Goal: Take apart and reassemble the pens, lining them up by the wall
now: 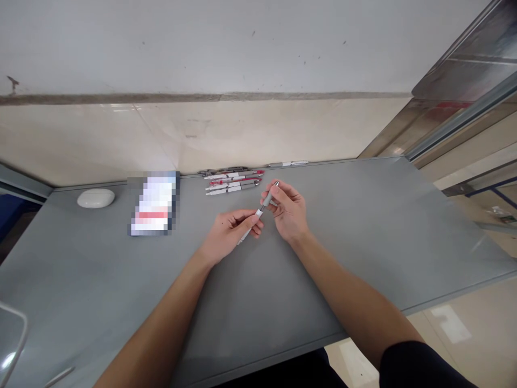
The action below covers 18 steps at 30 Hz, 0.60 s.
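Note:
Between my two hands is a white and grey pen (259, 213), tilted with its silver tip up and to the right. My left hand (226, 234) is closed around the white barrel, whose lower end sticks out below the fingers. My right hand (288, 210) pinches the grey grip section close to the tip. A dark gap shows between the white and grey parts; whether they are fully separate I cannot tell. Just behind my hands lies a group of several pens (233, 186), white-grey, red and dark. One more white-grey pen (287, 163) lies along the table's back edge.
On the grey table (375, 237) to the left lie a blurred-out phone-like device (155, 203) and a white rounded case (96, 198). A white cable (22, 328) runs at the lower left. A tiled wall (258, 132) rises behind the table.

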Available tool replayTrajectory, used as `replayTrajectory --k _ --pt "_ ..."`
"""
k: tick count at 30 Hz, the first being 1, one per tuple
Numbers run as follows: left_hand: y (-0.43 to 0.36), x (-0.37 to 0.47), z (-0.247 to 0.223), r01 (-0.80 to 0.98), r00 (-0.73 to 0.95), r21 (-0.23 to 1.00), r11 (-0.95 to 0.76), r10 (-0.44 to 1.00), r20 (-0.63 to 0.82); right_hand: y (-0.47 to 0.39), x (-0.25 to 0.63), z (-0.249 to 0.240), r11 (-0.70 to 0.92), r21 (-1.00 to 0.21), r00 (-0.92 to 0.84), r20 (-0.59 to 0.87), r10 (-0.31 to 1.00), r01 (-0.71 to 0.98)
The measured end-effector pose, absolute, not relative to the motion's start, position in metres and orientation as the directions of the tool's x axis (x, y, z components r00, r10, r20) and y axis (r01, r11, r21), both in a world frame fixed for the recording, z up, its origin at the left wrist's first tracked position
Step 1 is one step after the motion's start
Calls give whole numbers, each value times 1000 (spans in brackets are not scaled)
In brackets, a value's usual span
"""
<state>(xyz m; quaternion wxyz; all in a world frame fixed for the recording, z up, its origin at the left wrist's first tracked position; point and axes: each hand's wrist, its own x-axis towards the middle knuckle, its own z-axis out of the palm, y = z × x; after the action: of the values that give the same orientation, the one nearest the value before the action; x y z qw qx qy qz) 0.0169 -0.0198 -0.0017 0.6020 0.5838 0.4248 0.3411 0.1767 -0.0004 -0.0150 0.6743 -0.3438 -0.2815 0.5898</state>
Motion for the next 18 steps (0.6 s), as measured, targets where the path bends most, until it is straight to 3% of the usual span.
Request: replayTrajectory --k 5,18 --pt "-19 16 -4 11 492 987 162 858 -146 2 180 -17 88 -794 167 -17 986 -602" --pt "-21 13 -8 -133 531 956 261 833 -154 4 183 -8 116 -862 175 32 984 -493"
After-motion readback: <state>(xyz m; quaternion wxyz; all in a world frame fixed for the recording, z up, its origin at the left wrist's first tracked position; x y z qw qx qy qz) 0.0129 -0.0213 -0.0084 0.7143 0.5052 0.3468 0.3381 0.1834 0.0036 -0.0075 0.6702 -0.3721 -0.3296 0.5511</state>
